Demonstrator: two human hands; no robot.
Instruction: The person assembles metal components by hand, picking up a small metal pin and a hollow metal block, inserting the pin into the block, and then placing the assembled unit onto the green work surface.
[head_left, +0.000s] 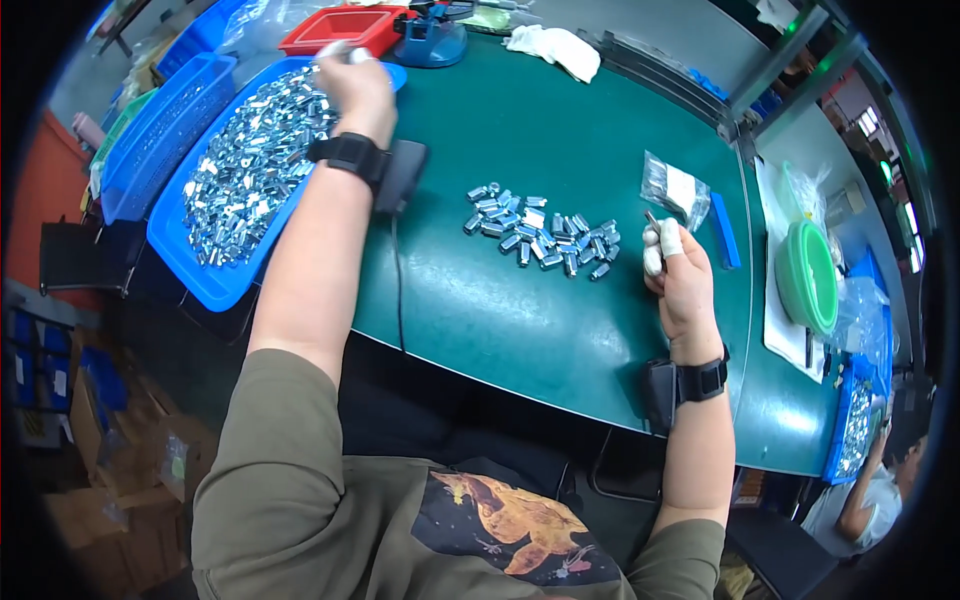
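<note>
Metal hex pieces (545,238) lie in a loose pile on the bench (480,320), to the left of the right hand (686,283) and well apart from the left hand (358,98), on its right and nearer to the body. Between the pile and the right hand there is a narrow strip of bare bench. The right hand has its thumb and fingers brought together and pinches a small slim piece (652,221), of which only a dark end comes out; its kind is too small to tell. This end points forward and a little to the left, so its long axis is slanted. The left hand is bent over the far right part of a blue tray (213,292); the fingers are curled away, and I cannot tell if they grip something. The pieces of the pile do not share one direction: many lie on their side with the long axis slanting, some on the near edge point toward the body, and one at the far edge shows its round end. They are short, with flat faces and a bright silver shine. Similar shiny pieces (255,165) fill the smooth plastic tray, to the left of the left hand and below it. The bench has a smooth green surface with soft reflections. Just ahead of the right hand is a clear plastic bag (655,180) with a white label, and to its right a flat blue bar (725,232).
</note>
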